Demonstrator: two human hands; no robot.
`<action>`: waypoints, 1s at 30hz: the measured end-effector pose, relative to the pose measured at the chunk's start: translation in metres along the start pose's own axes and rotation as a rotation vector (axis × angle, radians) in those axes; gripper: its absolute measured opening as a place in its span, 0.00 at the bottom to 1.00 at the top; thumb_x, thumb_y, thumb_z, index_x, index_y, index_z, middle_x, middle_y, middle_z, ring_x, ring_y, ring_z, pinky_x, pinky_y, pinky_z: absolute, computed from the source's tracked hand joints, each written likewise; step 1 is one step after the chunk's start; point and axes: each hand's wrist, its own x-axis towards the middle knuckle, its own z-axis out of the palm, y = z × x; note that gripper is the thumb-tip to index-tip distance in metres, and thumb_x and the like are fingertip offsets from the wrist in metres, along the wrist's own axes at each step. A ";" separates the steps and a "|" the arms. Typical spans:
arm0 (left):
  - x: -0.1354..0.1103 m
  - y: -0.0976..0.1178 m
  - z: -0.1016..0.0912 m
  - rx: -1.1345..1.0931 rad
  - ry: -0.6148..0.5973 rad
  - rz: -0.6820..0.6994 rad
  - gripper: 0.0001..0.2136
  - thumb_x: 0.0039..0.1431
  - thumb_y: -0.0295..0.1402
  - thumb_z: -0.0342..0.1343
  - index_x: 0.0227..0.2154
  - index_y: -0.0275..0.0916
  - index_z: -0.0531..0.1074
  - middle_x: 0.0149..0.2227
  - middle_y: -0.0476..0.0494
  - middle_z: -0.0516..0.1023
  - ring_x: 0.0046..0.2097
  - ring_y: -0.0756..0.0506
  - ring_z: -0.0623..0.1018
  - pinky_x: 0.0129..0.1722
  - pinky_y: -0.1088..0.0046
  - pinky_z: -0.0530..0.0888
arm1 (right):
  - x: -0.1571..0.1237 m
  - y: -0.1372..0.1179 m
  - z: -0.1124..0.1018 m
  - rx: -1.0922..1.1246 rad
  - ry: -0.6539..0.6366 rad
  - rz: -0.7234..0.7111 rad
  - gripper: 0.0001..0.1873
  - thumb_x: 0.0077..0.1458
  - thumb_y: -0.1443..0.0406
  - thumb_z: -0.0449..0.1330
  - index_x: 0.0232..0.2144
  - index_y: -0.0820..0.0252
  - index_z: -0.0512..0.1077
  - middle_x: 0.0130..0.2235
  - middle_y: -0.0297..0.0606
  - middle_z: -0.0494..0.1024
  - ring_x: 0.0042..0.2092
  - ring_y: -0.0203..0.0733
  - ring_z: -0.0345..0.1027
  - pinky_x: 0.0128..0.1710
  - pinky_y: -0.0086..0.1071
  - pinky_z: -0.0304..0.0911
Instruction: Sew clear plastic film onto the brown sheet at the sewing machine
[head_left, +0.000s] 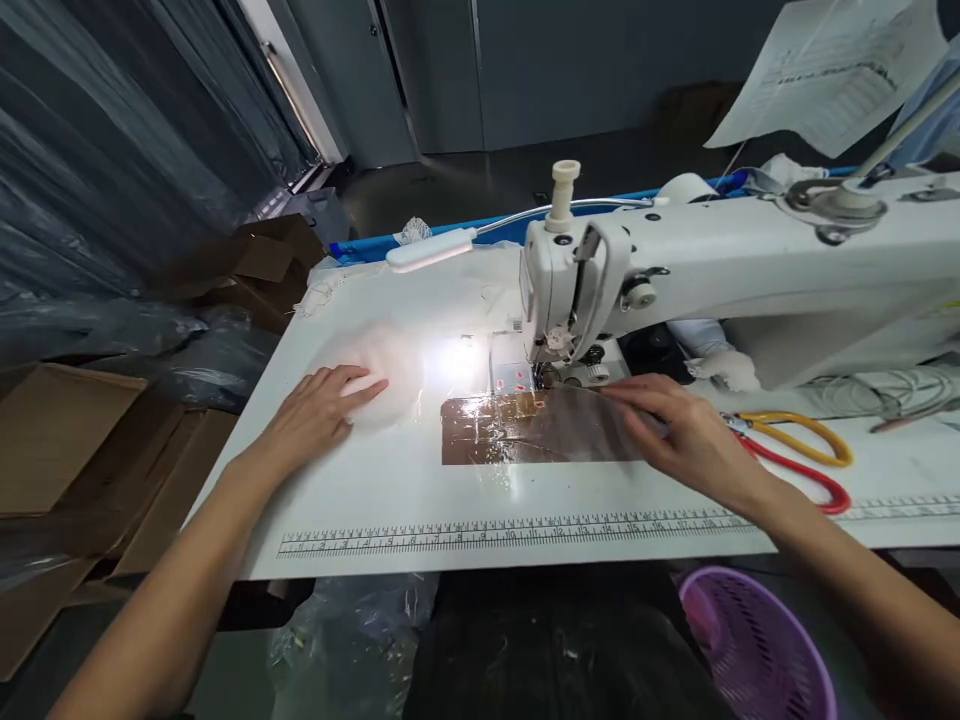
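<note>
My left hand (319, 410) lies flat on the white sewing table (375, 490), fingers stretched out and resting on a small white fluffy piece (386, 375). My right hand (686, 430) rests with fingers extended on a brown glossy patch (525, 430) covered by a clear film, just in front of the needle area. The white sewing machine (712, 270) stands behind my right hand, its lamp (431, 250) casting a bright glare on the table.
Scissors with yellow and red handles (806, 455) lie right of my right hand. A printed ruler (487, 535) runs along the table's front edge. A purple basket (757, 645) sits below at right. Cardboard boxes (67, 440) and plastic sheeting stand at left.
</note>
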 end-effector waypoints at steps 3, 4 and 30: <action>-0.005 0.003 -0.010 -0.042 -0.021 0.010 0.26 0.53 0.28 0.47 0.56 0.48 0.67 0.58 0.41 0.65 0.55 0.35 0.68 0.52 0.48 0.65 | -0.010 0.016 -0.008 -0.036 -0.033 0.027 0.17 0.60 0.64 0.50 0.47 0.59 0.74 0.47 0.44 0.77 0.49 0.47 0.70 0.49 0.42 0.66; -0.007 0.008 -0.015 -0.060 0.000 0.013 0.23 0.55 0.30 0.48 0.55 0.48 0.67 0.59 0.41 0.65 0.56 0.35 0.68 0.53 0.46 0.64 | -0.014 0.017 -0.008 -0.042 -0.065 0.024 0.17 0.60 0.63 0.51 0.47 0.60 0.74 0.48 0.44 0.76 0.48 0.47 0.71 0.48 0.41 0.67; 0.075 0.158 -0.026 -1.512 -0.068 -0.195 0.06 0.54 0.33 0.58 0.31 0.35 0.70 0.28 0.48 0.75 0.30 0.53 0.74 0.30 0.78 0.72 | 0.024 -0.010 0.014 0.362 -0.214 0.216 0.16 0.60 0.57 0.53 0.37 0.59 0.77 0.40 0.40 0.79 0.39 0.43 0.72 0.38 0.34 0.66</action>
